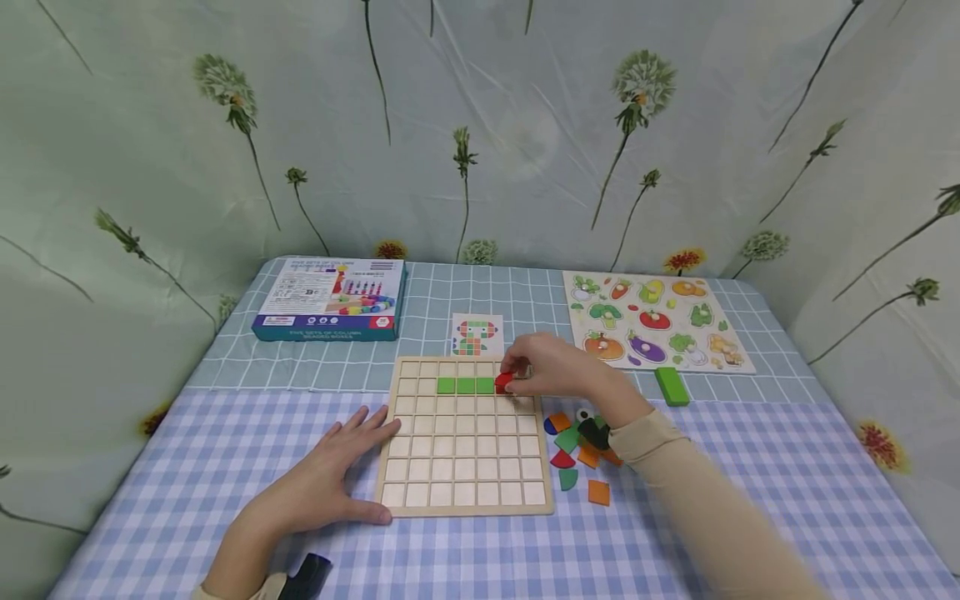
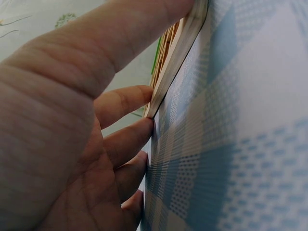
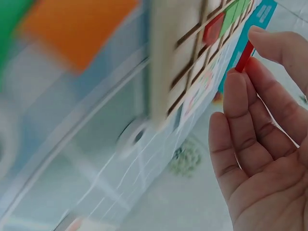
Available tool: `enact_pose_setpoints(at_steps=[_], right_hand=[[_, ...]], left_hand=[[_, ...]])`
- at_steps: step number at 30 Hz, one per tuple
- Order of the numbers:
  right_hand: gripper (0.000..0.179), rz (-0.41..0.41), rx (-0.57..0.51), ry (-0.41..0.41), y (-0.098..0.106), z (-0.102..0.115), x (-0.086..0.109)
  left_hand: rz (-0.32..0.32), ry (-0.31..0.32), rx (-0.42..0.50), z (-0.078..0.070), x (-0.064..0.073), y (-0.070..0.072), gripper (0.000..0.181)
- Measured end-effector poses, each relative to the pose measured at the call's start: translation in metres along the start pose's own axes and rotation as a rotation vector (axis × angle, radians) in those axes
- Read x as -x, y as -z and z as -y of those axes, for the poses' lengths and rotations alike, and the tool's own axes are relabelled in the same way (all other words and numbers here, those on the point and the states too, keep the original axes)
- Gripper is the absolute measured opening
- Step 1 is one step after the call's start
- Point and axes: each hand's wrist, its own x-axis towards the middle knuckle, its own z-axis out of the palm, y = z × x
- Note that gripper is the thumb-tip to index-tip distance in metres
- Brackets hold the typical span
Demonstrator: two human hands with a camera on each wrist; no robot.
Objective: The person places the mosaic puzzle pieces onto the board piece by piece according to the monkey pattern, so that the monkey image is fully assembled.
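Checked tablecloth; left hand outspread, right hand in a pinch on a half-hidden red tile

A flat printed box and a vegetable puzzle board lie well apart before a dandelion-patterned backdrop.

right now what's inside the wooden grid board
Three green square tiles and a red tile in one row; the right hand pinches another red tile nearby. The cell floors beneath the placed tiles are covered.
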Motion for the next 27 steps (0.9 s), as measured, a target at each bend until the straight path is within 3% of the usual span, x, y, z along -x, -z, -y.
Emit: enact_pose_setpoints(at_steps=[10,15,27], right_hand=[[0.013,0.03,0.004,0.131,-0.014,0.027,-0.045],[0.014,0.051,0.005,0.151,-0.022,0.037,-0.063],[0.013,0.067,0.025,0.193,-0.036,0.047,-0.085]], left_hand=[[0.006,0.006,-0.004,-0.001,-0.001,0.001,0.114],[0.0,0.0,-0.001,-0.002,-0.001,0.001,0.113],[0.015,0.011,-0.003,0.0,-0.001,0.001,0.115]])
